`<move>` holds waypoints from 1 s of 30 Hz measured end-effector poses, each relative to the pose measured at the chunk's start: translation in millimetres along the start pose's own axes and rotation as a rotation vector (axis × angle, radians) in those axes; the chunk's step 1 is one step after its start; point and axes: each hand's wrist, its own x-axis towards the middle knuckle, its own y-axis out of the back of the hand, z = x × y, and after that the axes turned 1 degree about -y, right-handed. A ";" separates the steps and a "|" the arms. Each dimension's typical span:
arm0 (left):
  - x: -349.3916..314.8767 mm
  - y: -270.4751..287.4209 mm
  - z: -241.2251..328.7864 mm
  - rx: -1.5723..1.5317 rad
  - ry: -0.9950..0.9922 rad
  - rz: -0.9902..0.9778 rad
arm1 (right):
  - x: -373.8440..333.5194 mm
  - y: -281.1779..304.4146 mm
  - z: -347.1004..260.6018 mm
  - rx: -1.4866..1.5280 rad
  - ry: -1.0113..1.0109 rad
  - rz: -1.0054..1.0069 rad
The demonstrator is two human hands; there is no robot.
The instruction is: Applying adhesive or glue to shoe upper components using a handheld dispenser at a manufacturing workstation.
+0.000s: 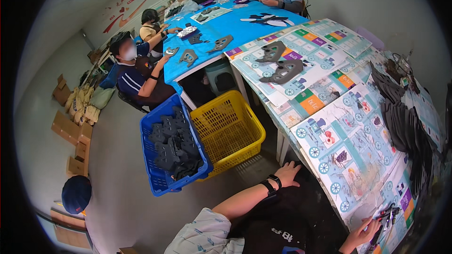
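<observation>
My left hand (288,175) rests on the dark apron over my lap, beside the near table's edge. Its fingers are stretched and hold nothing. At the lower right, my right hand (365,234) is over the table's edge, fingers partly extended. Its fingertips are beside a small hand tool with red and black handles (388,213), perhaps pliers; I cannot tell whether they touch. Dark curved strips (406,134) lie in a long heap along the table's far right side. Two grey moulded parts with cut-outs (285,71) lie farther up the same table.
A blue crate (149,160) full of dark moulded parts sits against a yellow basket (256,134), left of the patterned table (325,155). Beyond is a blue-covered table (226,26) with more grey parts and several people around it. Cardboard boxes (66,127) stand along the left wall.
</observation>
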 end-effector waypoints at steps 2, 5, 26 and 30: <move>7.1 -1.4 2.8 -0.052 -0.062 -0.015 | 0.5 0.2 1.1 -0.018 0.054 0.011; 10.0 -23.1 9.8 -0.017 -0.240 -0.063 | 0.6 -0.1 -3.5 0.014 0.006 0.002; -46.3 76.6 80.4 -0.148 -0.489 -0.271 | 7.1 18.1 -18.2 -0.141 0.017 0.004; -94.3 193.0 140.8 -0.435 -0.905 0.256 | 14.9 14.5 -17.6 -0.116 0.110 0.118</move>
